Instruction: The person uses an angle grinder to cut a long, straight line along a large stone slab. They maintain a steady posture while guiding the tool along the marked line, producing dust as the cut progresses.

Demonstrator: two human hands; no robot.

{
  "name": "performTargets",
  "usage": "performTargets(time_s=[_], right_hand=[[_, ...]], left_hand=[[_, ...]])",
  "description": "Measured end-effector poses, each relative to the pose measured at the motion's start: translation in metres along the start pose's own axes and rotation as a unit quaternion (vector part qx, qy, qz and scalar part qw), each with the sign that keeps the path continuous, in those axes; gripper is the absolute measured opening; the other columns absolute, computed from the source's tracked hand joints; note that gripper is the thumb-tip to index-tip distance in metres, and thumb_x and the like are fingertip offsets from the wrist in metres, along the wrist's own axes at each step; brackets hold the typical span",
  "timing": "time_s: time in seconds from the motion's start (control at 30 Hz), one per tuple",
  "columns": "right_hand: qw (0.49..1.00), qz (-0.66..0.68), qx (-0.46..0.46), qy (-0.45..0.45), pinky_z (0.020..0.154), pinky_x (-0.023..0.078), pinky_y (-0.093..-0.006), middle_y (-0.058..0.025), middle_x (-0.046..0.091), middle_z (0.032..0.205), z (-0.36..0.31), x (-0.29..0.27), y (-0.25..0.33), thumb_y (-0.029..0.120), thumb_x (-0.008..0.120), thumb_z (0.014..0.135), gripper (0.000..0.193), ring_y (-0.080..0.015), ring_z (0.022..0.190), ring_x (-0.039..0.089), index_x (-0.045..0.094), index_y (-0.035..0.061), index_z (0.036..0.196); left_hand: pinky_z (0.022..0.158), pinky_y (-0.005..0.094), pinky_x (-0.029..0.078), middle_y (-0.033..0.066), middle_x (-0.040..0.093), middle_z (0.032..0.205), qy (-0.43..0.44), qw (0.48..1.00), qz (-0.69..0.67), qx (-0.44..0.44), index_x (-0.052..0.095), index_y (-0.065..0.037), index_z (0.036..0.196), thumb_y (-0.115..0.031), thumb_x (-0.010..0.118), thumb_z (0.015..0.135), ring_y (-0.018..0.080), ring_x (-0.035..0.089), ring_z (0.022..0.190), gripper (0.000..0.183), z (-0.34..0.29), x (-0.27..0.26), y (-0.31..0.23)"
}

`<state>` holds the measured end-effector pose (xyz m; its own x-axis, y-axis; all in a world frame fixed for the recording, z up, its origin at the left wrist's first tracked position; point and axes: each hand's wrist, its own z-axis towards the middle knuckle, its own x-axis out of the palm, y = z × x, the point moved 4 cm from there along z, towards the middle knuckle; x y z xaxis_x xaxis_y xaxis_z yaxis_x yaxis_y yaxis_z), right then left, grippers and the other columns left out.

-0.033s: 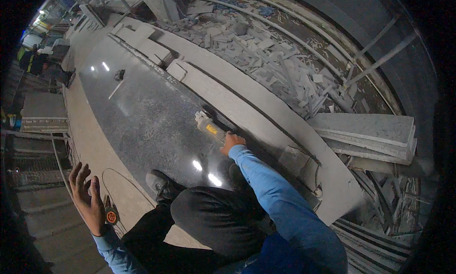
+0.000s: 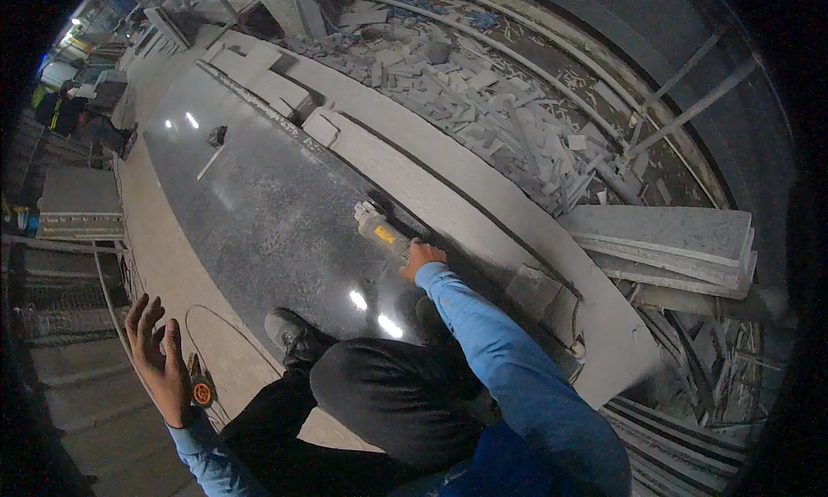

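The right hand (image 2: 423, 262) is gripping the rear end of a grey, elongated power grinder with a yellow label (image 2: 378, 228) — this tool is staying over a large, dark, glossy stone slab (image 2: 267, 204), near its long edge. The left hand (image 2: 164, 363) is hovering apart — its fingers are spreading and curving.

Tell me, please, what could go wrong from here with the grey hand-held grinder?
Only the bare right hand holds the grey grinder with the yellow label, while the open left hand is raised away, so a kick might twist the tool loose.
The grinder's head is close to the long, glossy, dark grey slab; a slip might scratch it.
The dark grey shoe is at that slab's edge; the smooth surface might let it slide.
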<state>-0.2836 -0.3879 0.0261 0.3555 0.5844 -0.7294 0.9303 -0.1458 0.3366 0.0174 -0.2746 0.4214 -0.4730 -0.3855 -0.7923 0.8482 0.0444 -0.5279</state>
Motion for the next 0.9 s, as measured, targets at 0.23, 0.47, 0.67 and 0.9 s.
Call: performTargets(time_s=[0.23, 0.47, 0.67, 0.9], right_hand=[[1.000, -0.007, 0.006, -0.017, 0.088, 0.043, -0.0412, -0.0169, 0.058, 0.111, 0.004, 0.001, -0.004, 0.037, 0.068, 0.064, 0.081, -0.0302, 0.104, 0.056, 0.035, 0.0046, 0.130], [1.000, -0.003, 0.019, -0.001, 0.089, 0.044, -0.0401, -0.0163, 0.057, 0.112, 0.012, 0.005, -0.010, 0.035, 0.069, 0.065, 0.079, -0.0297, 0.104, 0.056, 0.034, 0.0054, 0.130], [1.000, 0.009, 0.028, 0.005, 0.088, 0.045, -0.0406, -0.0163, 0.058, 0.111, 0.015, 0.005, -0.006, 0.029, 0.069, 0.064, 0.075, -0.0304, 0.104, 0.057, 0.036, 0.0051, 0.127], [0.999, 0.000, 0.015, -0.033, 0.088, 0.045, -0.0393, -0.0164, 0.059, 0.109, 0.015, -0.003, 0.002, 0.024, 0.068, 0.065, 0.065, -0.0312, 0.103, 0.057, 0.042, 0.0037, 0.121]], left_hand=[[0.094, 0.0315, 0.038, 0.0097, 0.042, 0.129, -0.013, 0.998, -0.048, -0.034, 0.051, 0.001, 0.115, -0.005, 0.052, 0.087, 0.0210, 0.044, 0.116, 0.029, 0.003, 0.005, 0.003], [0.089, 0.0327, 0.042, 0.0110, 0.042, 0.128, -0.008, 1.000, -0.019, 0.009, 0.050, 0.000, 0.116, -0.006, 0.052, 0.087, 0.0226, 0.046, 0.114, 0.030, 0.004, 0.006, 0.013], [0.085, 0.0338, 0.044, 0.0118, 0.042, 0.126, -0.014, 1.000, -0.005, 0.012, 0.052, -0.001, 0.113, -0.008, 0.052, 0.087, 0.0245, 0.048, 0.112, 0.027, -0.003, 0.007, 0.000], [0.084, 0.0343, 0.045, 0.0126, 0.041, 0.127, -0.014, 0.999, -0.003, 0.029, 0.051, 0.000, 0.115, -0.009, 0.051, 0.088, 0.0252, 0.048, 0.113, 0.029, -0.008, 0.006, -0.005]])
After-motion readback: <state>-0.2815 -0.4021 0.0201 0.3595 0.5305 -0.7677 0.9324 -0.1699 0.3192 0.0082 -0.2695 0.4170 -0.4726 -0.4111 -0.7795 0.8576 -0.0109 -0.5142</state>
